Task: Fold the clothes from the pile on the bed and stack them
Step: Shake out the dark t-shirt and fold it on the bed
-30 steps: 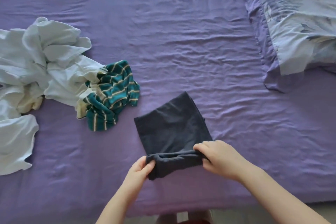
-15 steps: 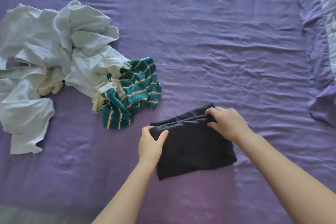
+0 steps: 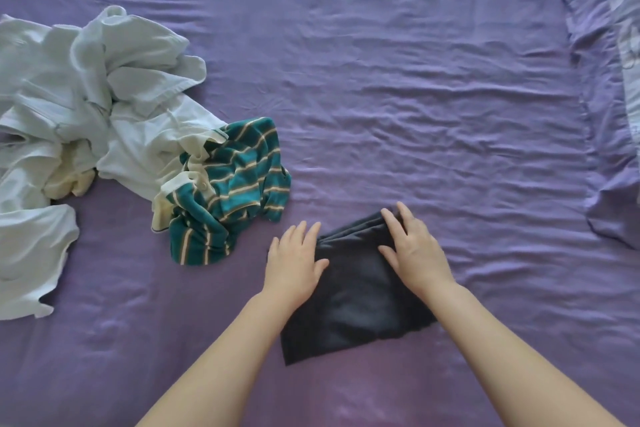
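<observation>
Dark garment [image 3: 360,305]: folded, on the purple bed [image 3: 415,97]
Left hand [image 3: 294,262]: flat, fingers straight, pressing its left edge
Right hand [image 3: 414,248]: flat, pressing its top-right

wrinkled purple bedsheet [image 3: 398,87], evenly lit

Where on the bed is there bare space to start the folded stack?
The widest bare sheet lies beyond the dark folded garment, between the white clothes pile and the pillow. The near left is bare too. It is crowded where the striped shirt lies close beside the left hand.
</observation>
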Motion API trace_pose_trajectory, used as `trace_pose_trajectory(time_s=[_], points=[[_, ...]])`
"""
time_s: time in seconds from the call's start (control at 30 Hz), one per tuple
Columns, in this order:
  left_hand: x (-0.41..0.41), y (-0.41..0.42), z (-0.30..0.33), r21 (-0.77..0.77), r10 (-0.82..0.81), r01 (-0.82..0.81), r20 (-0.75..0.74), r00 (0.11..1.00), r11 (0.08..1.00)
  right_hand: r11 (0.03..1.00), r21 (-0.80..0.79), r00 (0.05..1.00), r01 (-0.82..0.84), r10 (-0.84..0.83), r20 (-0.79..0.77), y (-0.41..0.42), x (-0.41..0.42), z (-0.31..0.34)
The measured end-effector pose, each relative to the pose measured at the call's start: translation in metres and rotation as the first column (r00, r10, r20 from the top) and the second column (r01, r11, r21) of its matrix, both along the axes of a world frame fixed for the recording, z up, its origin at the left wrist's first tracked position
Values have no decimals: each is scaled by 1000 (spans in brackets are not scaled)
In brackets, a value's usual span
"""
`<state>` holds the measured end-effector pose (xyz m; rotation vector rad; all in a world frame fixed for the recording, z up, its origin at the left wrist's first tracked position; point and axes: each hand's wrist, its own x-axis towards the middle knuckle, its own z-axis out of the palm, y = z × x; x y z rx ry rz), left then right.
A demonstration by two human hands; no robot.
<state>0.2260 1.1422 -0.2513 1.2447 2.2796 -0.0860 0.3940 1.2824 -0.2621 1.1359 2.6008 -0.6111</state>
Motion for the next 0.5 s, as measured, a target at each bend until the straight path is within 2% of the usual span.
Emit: trace_pose_trajectory(time_s=[0.1, 0.2, 0.33, 0.4, 0.5], points=[[-2, 12, -3, -101, -96, 90, -57, 994, 991, 996, -59, 997, 74, -73, 12, -13, 13, 0], [-5, 18, -2, -170, -137, 113, -139, 981, 979, 971, -125, 978, 205, -209, -17, -20, 19, 0], [-7, 19, 0, -196, -172, 137, -176, 969, 971, 961, -85, 962, 265, -256, 95, -21, 18, 1], [-7, 17, -1, -201, -185, 153, -152, 971, 967, 962, -72, 963, 265, -260, 75, -21, 18, 4], [-10, 11, -2, -186, -113, 103, -41, 993, 977, 943, -113, 948, 314, -318, -26, -25, 21, 6]])
